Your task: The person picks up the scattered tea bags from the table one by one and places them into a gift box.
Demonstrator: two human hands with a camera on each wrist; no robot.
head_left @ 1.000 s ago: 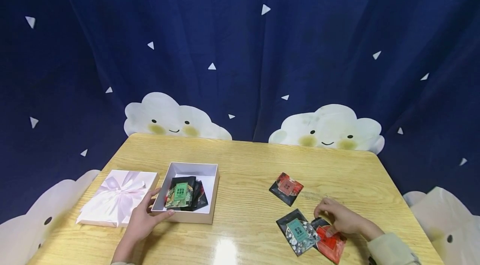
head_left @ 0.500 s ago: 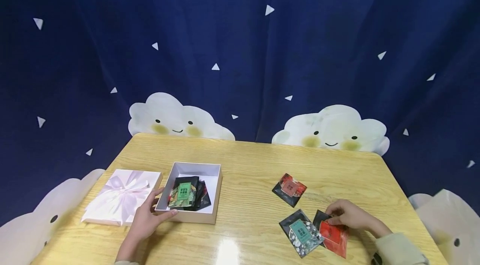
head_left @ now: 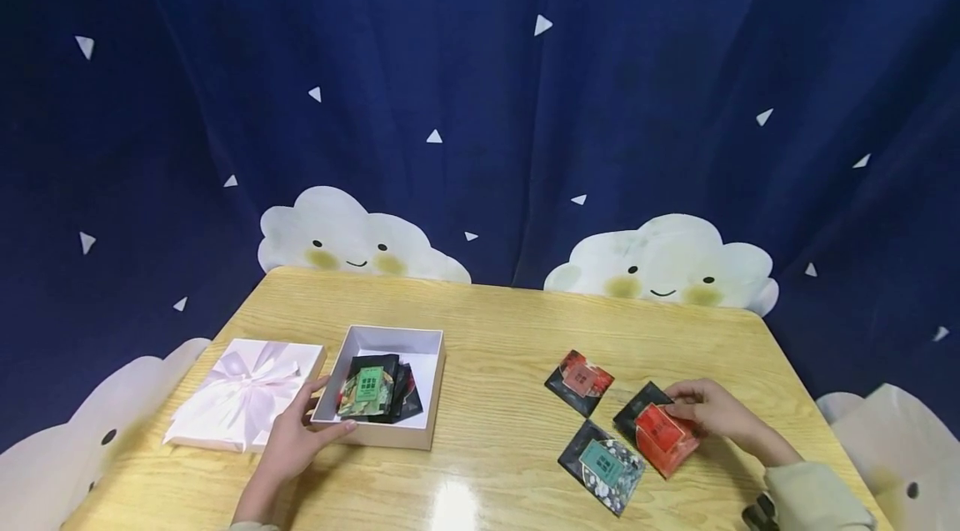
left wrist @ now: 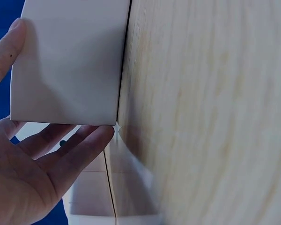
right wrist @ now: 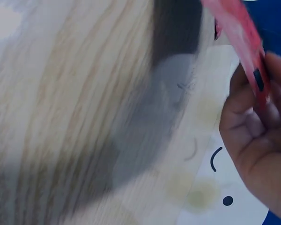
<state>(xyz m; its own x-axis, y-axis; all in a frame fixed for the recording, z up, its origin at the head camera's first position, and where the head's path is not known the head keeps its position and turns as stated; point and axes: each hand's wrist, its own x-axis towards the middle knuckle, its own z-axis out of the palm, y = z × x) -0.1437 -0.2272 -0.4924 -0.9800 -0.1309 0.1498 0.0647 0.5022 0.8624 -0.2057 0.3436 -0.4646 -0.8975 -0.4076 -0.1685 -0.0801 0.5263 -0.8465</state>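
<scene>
My right hand (head_left: 712,410) pinches a black-and-red flat sachet (head_left: 660,431) by its right edge, thumb on its face. In the right wrist view, the red sachet (right wrist: 243,42) is seen edge-on above the tabletop, its lower end between fingers and thumb. My left hand (head_left: 291,441) holds the near-left corner of an open gift box (head_left: 438,385): thumb along the front wall, fingers at the left side. Inside the box, a green-labelled sachet (head_left: 369,388) lies over darker ones. Two sachets lie on the table: a teal-labelled one (head_left: 602,467) and a pink-labelled one (head_left: 580,382).
Left of the box lies its pale pink lid (head_left: 247,393) with a ribbon bow. Wooden table (head_left: 495,364) spans between the box and the loose sachets. A dark blue curtain (head_left: 480,97) with clouds hangs behind the table's far edge.
The right hand has taken the black-and-red sachet by its edge and raised it away from the teal-labelled one, which it overlapped before. The left hand stays at the box corner.
</scene>
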